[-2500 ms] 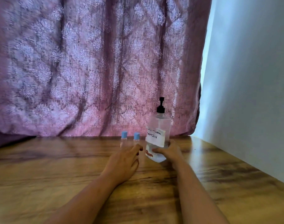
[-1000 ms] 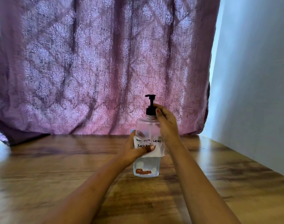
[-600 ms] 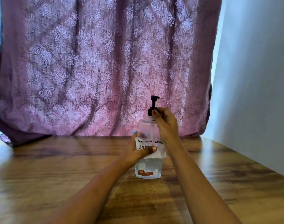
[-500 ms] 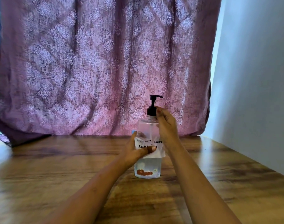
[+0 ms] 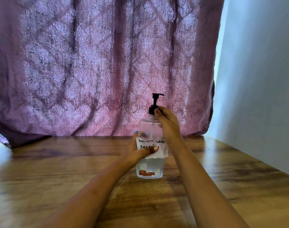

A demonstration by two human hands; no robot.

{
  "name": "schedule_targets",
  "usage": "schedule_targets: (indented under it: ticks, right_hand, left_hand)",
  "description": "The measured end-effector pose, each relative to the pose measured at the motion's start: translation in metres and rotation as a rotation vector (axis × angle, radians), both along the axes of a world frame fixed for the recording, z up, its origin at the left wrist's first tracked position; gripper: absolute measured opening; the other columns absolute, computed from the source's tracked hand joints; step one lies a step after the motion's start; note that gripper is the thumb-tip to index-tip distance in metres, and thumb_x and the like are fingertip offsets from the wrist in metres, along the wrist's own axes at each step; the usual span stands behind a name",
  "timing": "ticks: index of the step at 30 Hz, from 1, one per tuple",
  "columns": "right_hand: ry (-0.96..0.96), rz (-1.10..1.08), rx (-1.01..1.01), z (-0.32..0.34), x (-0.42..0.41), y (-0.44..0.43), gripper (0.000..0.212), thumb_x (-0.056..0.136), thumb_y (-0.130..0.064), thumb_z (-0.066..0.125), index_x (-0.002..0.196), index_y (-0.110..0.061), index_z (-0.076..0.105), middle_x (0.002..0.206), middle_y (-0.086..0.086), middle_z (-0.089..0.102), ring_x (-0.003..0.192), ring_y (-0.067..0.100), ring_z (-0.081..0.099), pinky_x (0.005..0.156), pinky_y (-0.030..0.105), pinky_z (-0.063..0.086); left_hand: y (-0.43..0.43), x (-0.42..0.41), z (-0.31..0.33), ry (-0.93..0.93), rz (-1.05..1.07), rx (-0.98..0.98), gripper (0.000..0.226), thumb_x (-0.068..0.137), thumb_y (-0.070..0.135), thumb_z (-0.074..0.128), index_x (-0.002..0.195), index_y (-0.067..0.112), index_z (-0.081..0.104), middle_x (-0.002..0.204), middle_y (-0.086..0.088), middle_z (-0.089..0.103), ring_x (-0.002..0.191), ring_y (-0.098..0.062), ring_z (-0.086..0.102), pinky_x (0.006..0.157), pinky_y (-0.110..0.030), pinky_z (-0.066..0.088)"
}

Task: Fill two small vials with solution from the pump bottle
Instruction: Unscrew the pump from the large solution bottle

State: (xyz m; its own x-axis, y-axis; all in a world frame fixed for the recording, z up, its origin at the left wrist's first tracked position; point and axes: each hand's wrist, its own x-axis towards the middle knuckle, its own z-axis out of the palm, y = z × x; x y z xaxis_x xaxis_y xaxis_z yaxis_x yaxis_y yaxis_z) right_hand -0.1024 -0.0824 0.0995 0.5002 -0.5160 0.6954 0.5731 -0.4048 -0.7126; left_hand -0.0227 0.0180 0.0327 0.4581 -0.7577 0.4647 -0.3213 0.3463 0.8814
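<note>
Left grip point(image 5: 137, 153) wraps the upright pump bottle point(image 5: 150, 165), right grip point(image 5: 169, 124) pinches its collar point(image 5: 151, 110), spout point(image 5: 157, 95) pointing right.

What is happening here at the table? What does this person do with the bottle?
A person works with both bare hands on a clear pump bottle, which stands upright on the wooden table. The left hand grips the bottle's body over the handwritten label. The fingers of the right hand pinch the black collar at the base of the pump. No vial is held at the nozzle, so filling has not begun.
</note>
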Motion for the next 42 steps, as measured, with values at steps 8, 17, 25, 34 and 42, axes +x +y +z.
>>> schedule_targets:
  ticks: [8,17,25,34,42]
  right_hand:
    - [0.01,-0.136,-0.091,-0.001,0.001,0.007,0.031,0.072,-0.046,0.071,0.097,-0.034,0.057,0.096,-0.013,0.067,0.087,0.001,0.063,0.075,0.019,0.05]
    - [-0.036,0.009,-0.014,-0.001,0.0,0.0,0.02,0.096,-0.016,0.049,0.102,-0.029,0.063,0.088,-0.022,0.071,0.084,-0.005,0.065,0.066,0.01,0.048]
    - [-0.012,-0.181,-0.094,-0.002,0.003,0.007,0.031,0.076,-0.036,0.074,0.097,-0.033,0.053,0.097,-0.013,0.066,0.088,0.001,0.063,0.074,0.018,0.049]
    - [-0.067,-0.142,-0.112,-0.003,0.002,0.01,0.017,0.093,-0.019,0.056,0.101,-0.034,0.061,0.095,-0.015,0.066,0.09,0.005,0.061,0.083,0.03,0.048]
    - [0.012,-0.331,-0.222,0.001,-0.001,0.016,0.033,0.079,-0.048,0.065,0.107,-0.033,0.059,0.105,-0.012,0.062,0.094,0.001,0.058,0.083,0.025,0.05]
  left_hand:
    - [0.0,-0.001,-0.001,-0.004,0.009,-0.011,0.043,0.075,0.011,0.075,0.109,0.021,0.049,0.103,-0.005,0.07,0.094,-0.021,0.069,0.081,-0.036,0.057]
    - [0.001,-0.001,0.0,0.009,0.005,0.001,0.043,0.073,0.016,0.076,0.106,0.021,0.05,0.098,-0.003,0.072,0.089,-0.018,0.07,0.07,-0.025,0.056]
    - [0.0,0.0,-0.001,-0.008,0.025,0.025,0.054,0.073,0.019,0.076,0.119,0.007,0.05,0.106,-0.01,0.07,0.095,-0.022,0.069,0.084,-0.037,0.056]
    - [-0.001,0.001,-0.001,-0.021,0.028,0.039,0.051,0.077,0.016,0.075,0.12,0.008,0.049,0.107,-0.012,0.07,0.096,-0.026,0.068,0.088,-0.047,0.055]
    - [-0.001,0.001,-0.002,-0.027,0.018,0.033,0.049,0.078,0.019,0.074,0.119,0.01,0.048,0.105,-0.009,0.071,0.093,-0.022,0.069,0.083,-0.039,0.057]
